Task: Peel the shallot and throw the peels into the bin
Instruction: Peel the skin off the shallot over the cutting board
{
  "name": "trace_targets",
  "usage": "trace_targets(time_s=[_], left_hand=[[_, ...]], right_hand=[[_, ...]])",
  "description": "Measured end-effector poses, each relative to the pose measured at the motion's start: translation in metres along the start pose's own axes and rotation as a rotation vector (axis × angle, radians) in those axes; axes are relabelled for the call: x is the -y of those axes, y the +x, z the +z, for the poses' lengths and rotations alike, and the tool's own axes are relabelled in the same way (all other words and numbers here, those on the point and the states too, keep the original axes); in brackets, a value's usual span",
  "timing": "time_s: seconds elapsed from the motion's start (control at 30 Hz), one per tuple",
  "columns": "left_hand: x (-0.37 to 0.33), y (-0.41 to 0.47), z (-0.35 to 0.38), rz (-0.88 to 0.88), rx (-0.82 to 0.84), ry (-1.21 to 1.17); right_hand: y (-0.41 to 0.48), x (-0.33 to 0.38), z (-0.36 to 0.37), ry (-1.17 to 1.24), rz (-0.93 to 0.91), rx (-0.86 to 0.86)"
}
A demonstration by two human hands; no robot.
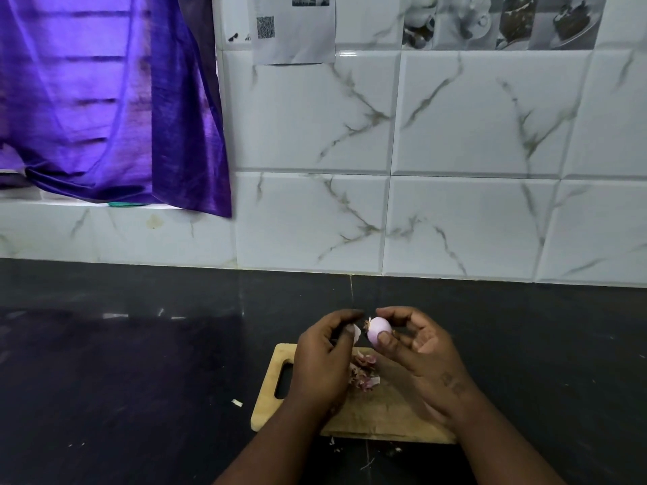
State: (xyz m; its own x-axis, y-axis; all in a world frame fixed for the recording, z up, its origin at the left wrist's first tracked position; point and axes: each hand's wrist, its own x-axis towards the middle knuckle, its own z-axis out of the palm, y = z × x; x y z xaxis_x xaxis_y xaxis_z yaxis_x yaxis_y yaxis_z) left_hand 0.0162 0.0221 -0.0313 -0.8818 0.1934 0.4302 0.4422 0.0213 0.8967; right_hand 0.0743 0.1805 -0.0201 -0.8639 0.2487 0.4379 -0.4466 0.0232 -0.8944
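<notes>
One shallot (pixel 378 330), mostly peeled, pale purple.

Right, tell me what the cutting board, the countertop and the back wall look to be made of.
Cutting board: looks like light wood or bamboo, matte, with faint grain and a cut-out handle slot.
Countertop: dark polished stone, possibly granite; it mirrors the purple curtain and window light.
Back wall: glossy ceramic tiles with printed marble-style veining, bevelled edges and highlights along the joints.

The right hand (pixel 416 348) pinches a shallot (pixel 378 330) above the cutting board (pixel 381 411); the left hand (pixel 324 358) holds a peel (pixel 356 332).
</notes>
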Motion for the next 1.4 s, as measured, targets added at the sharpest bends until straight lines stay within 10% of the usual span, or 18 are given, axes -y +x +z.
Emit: trace_targets(time_s=[1.4], left_hand=[[-0.009, -0.007, -0.001, 0.102, 0.094, 0.010]], right_hand=[[0.003, -0.004, 0.003, 0.046, 0.068, -0.052]])
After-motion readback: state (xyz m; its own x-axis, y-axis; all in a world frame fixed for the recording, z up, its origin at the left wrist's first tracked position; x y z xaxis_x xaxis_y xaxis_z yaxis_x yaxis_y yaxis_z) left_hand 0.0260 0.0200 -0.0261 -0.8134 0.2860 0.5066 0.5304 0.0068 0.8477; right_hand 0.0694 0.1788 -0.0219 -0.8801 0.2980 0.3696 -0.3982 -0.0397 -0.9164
